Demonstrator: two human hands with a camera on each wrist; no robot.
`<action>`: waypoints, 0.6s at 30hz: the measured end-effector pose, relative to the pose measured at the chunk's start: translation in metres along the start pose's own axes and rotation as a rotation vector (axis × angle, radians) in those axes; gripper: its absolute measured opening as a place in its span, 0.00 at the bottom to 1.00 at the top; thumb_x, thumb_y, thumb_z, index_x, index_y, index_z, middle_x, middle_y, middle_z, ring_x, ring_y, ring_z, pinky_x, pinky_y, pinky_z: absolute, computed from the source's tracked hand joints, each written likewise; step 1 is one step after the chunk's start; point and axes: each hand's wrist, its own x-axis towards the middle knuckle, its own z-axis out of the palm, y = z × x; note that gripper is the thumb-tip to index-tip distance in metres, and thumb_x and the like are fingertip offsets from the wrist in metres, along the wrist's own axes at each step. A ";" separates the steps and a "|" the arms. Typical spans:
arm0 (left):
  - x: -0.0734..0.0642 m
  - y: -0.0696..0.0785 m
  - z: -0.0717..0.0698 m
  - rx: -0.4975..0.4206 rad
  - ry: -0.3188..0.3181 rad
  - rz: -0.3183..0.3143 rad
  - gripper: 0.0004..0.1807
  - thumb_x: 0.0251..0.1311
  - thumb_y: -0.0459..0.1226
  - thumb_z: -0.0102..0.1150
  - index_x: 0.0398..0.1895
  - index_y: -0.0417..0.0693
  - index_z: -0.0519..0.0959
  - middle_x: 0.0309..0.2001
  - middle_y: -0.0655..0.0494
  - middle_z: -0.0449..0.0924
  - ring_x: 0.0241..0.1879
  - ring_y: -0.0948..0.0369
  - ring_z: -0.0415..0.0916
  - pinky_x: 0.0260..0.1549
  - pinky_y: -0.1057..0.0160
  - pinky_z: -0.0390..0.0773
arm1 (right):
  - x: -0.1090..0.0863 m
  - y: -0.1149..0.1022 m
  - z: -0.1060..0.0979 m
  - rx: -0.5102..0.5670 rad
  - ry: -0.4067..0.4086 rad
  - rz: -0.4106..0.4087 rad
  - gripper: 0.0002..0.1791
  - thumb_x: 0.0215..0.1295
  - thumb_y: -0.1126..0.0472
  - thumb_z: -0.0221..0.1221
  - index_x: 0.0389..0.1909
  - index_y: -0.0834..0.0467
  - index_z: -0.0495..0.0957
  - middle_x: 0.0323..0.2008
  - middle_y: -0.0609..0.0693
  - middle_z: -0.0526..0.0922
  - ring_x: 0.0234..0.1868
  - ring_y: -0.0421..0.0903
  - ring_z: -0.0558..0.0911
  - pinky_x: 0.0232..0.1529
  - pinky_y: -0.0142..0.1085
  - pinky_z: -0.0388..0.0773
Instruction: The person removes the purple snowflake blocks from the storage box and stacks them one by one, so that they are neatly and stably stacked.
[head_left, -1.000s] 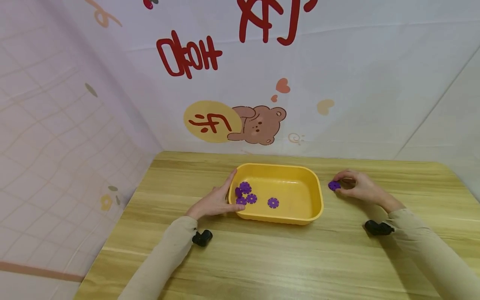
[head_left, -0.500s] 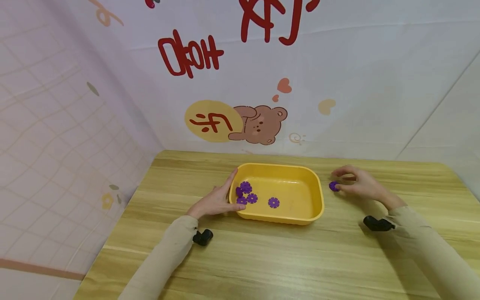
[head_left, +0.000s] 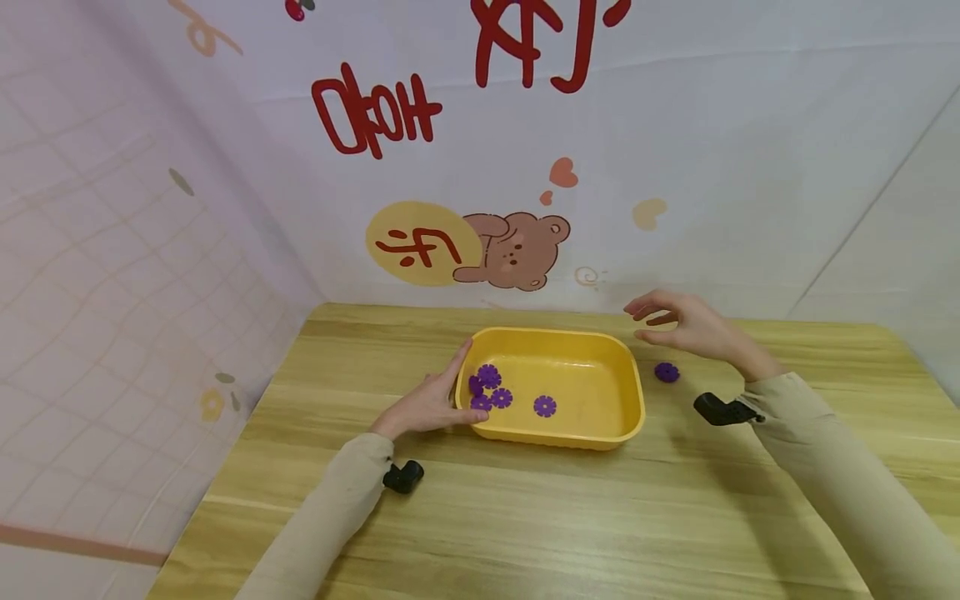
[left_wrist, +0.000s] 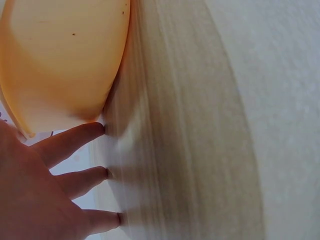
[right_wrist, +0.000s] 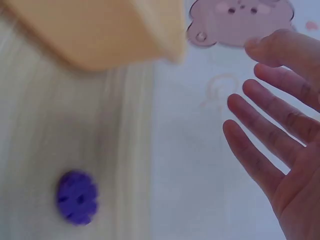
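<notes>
My left hand lies spread at the left end of a yellow plastic basin, its thumb over the near rim. In the left wrist view, the straight fingers reach down to the tabletop beside the basin wall. My right hand is raised beyond the basin's right end, holding nothing, fingers apart and slightly bent. Below it, a purple notched snowflake disc lies on the table, apart from the hand. Inside the basin are several like it: a group of purple discs at the left and a single disc near the middle.
The wooden table meets a white printed wall cloth along its far edge. A second cloth wall runs along the left. A black wrist device sits on the left cuff, and another black device on the right.
My right hand has let go of the purple disc beside the basin and moved up and to the left. That disc stays on the table. The left hand and basin have not moved.
</notes>
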 end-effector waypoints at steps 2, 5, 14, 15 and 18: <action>0.000 0.000 0.000 0.007 -0.001 -0.004 0.65 0.48 0.66 0.64 0.77 0.65 0.27 0.74 0.46 0.52 0.68 0.39 0.55 0.67 0.39 0.35 | 0.007 -0.006 -0.001 0.004 -0.019 -0.014 0.18 0.60 0.68 0.65 0.51 0.61 0.78 0.48 0.53 0.81 0.46 0.56 0.81 0.46 0.51 0.79; 0.000 -0.001 0.001 0.004 -0.003 -0.009 0.65 0.49 0.65 0.64 0.77 0.64 0.27 0.73 0.46 0.52 0.68 0.39 0.55 0.67 0.39 0.34 | 0.017 -0.013 -0.002 0.008 -0.046 -0.022 0.16 0.61 0.67 0.65 0.50 0.60 0.79 0.48 0.52 0.82 0.46 0.55 0.81 0.47 0.50 0.79; 0.002 -0.003 0.001 0.004 -0.006 -0.009 0.65 0.50 0.64 0.65 0.76 0.65 0.26 0.74 0.46 0.50 0.68 0.39 0.53 0.67 0.39 0.33 | 0.045 -0.036 0.008 0.007 -0.145 0.022 0.14 0.62 0.63 0.65 0.49 0.59 0.80 0.44 0.50 0.83 0.47 0.52 0.80 0.50 0.51 0.77; 0.002 -0.004 0.001 0.005 -0.006 -0.009 0.65 0.50 0.64 0.65 0.76 0.65 0.26 0.74 0.46 0.49 0.69 0.39 0.53 0.67 0.39 0.33 | 0.048 -0.039 0.010 0.006 -0.160 0.026 0.14 0.62 0.63 0.65 0.48 0.59 0.80 0.43 0.50 0.83 0.47 0.52 0.80 0.50 0.51 0.77; 0.002 -0.004 0.001 0.004 -0.004 -0.006 0.65 0.50 0.64 0.65 0.76 0.66 0.26 0.74 0.46 0.50 0.68 0.40 0.55 0.67 0.39 0.35 | 0.056 -0.046 0.017 0.004 -0.199 0.026 0.13 0.62 0.63 0.65 0.48 0.59 0.81 0.43 0.49 0.83 0.47 0.52 0.81 0.51 0.49 0.78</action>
